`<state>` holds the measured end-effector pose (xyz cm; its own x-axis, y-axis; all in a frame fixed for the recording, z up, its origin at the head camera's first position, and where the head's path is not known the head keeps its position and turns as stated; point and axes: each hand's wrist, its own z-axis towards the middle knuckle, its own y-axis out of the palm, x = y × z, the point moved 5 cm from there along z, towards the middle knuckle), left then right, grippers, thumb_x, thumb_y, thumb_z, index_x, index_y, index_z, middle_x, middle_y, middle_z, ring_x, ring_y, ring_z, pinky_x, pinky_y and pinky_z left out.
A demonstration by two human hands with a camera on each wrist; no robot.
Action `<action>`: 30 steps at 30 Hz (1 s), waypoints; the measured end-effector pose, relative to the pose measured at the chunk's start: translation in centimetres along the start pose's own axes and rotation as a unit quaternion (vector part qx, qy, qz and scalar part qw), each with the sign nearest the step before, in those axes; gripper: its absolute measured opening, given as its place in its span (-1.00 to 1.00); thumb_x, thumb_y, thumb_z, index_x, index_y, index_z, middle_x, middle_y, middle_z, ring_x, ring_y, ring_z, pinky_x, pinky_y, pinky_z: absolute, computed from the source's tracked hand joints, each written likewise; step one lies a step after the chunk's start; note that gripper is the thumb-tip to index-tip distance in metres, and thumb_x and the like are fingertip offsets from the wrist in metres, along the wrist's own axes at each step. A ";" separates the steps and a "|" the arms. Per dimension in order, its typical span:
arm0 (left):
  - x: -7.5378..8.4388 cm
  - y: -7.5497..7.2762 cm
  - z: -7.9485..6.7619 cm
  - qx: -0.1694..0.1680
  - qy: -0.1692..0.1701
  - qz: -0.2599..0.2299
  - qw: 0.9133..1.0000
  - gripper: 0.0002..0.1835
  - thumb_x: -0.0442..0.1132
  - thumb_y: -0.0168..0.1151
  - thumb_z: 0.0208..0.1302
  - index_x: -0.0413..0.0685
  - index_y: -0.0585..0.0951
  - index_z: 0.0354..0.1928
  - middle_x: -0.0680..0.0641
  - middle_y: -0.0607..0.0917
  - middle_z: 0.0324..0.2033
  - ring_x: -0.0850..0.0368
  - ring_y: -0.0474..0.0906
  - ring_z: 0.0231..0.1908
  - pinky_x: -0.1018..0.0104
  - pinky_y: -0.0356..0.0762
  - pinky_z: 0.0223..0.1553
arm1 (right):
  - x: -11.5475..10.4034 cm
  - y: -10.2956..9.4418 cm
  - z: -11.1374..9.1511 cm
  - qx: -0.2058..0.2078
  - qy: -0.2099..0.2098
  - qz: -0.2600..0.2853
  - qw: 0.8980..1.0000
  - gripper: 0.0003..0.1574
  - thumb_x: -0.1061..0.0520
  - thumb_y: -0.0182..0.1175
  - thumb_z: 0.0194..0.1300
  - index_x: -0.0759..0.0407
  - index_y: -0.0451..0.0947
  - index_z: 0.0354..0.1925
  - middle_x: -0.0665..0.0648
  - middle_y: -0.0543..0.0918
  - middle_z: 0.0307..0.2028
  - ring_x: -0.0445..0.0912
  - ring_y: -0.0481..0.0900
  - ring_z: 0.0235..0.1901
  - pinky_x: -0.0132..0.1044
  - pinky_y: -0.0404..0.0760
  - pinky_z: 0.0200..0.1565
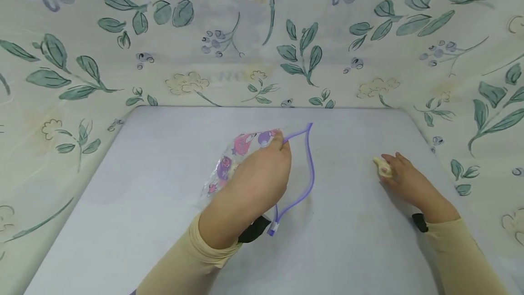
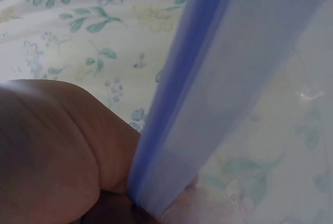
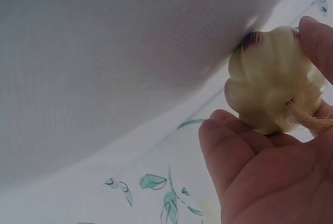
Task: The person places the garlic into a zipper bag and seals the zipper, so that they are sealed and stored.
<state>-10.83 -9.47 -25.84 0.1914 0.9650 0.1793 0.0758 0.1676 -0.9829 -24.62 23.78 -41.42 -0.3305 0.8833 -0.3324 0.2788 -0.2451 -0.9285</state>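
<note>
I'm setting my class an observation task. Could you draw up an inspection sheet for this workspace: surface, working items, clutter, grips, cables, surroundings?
Surface: plain white tabletop.
Job's things: clear bag with pink and purple prints, its purple rim forming a loop; pale garlic-shaped piece with purple marks.
Clutter: nothing seen.
Left grip: pinches the bag by its rim.
Right grip: holds the garlic-shaped piece between thumb and fingers.
Cables: nothing seen.
Surroundings: flower-and-leaf patterned covering behind and on both sides.

A flat white tabletop (image 1: 352,236) lies beneath a purple-edged, printed clear plastic bag (image 1: 225,167) and a lobed cream garlic bulb (image 3: 268,78); whether either touches it is unclear.
</note>
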 end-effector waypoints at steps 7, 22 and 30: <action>0.3 0.0 0.0 0.001 -0.001 0.007 1.000 -0.40 -0.35 0.16 0.39 -0.33 0.35 0.44 -0.28 0.26 0.51 -0.12 0.76 -0.11 0.12 0.77 -0.23 | 0.3 -0.3 -0.3 0.018 -0.015 -0.001 1.000 -0.15 0.10 0.22 0.41 0.34 0.08 0.47 0.74 0.05 0.38 0.63 0.12 0.32 0.53 0.26 0.21; 0.7 -0.1 -0.2 0.022 0.019 0.027 0.999 -0.44 -0.36 0.14 0.40 -0.35 0.38 0.41 -0.30 0.31 0.47 -0.11 0.76 -0.11 0.12 0.77 -0.22 | -1.8 -0.3 -1.5 0.009 -0.032 0.040 0.999 -0.13 0.14 0.26 0.38 0.29 0.12 0.50 0.67 0.08 0.42 0.60 0.20 0.31 0.50 0.33 0.19; 0.2 -0.3 -0.6 0.040 0.023 0.039 0.998 -0.41 -0.34 0.23 0.34 -0.38 0.40 0.39 -0.33 0.34 0.45 -0.09 0.76 -0.11 0.17 0.76 -0.17 | -7.8 -2.6 -1.7 0.049 -0.121 0.054 0.990 -0.16 0.12 0.29 0.38 0.14 0.19 0.50 0.50 0.13 0.49 0.49 0.26 0.36 0.43 0.44 0.18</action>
<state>-10.19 -9.41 -25.50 0.2377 0.9660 0.1017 -0.0189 0.1093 -0.9938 -21.24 18.18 -36.18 -0.5125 0.7317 -0.4494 0.2394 -0.3809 -0.8931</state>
